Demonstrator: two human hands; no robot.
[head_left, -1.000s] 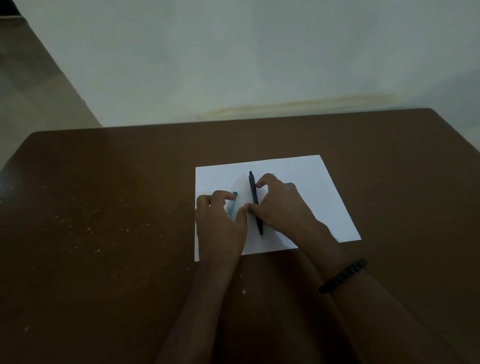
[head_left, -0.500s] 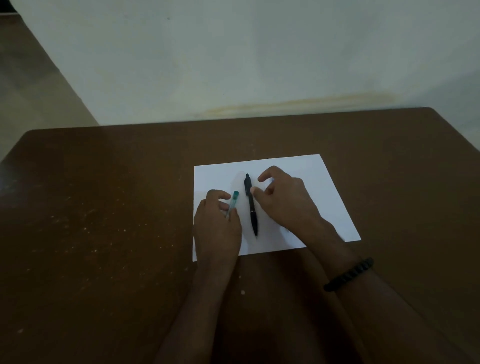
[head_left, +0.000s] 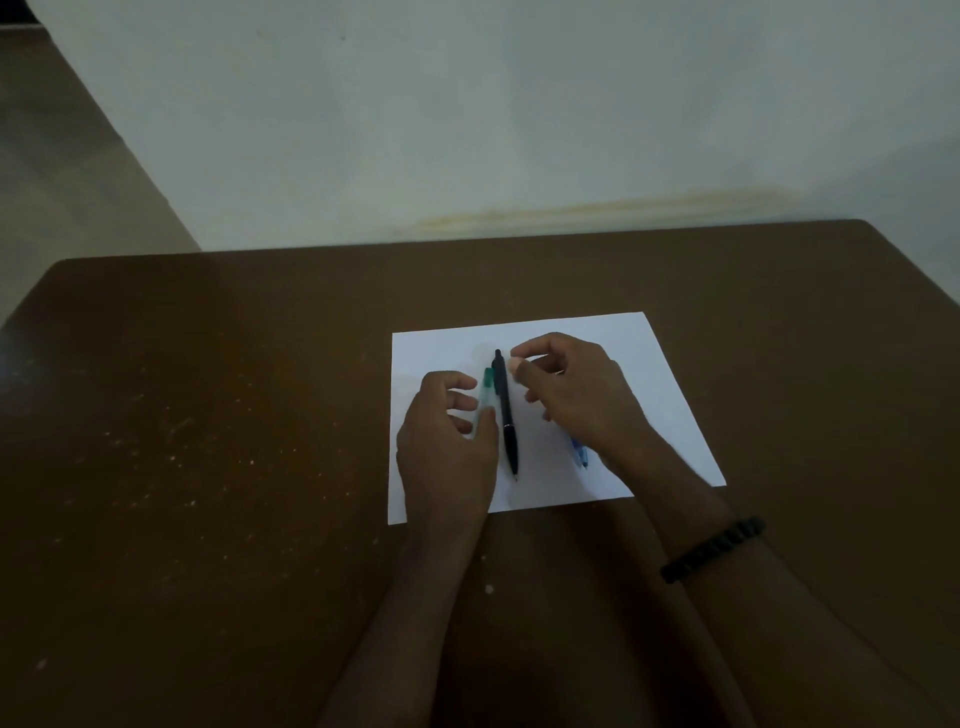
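On white paper (head_left: 649, 395) the black pen (head_left: 506, 415) lies, tip toward the person. The left hand (head_left: 447, 447) touches a green pen (head_left: 488, 387), grip unclear; the right hand (head_left: 582, 395) curls loosely, empty. Brown worktop (head_left: 208, 415), pale wall (head_left: 519, 104).

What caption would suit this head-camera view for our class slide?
Left hand and right hand flank a green pen and black pen lying side by side on white paper.

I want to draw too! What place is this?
Probably a writing desk in a plain room, home or school, I can't tell. A brown table holds white paper with a black pen and a green pen, beside a bare wall.
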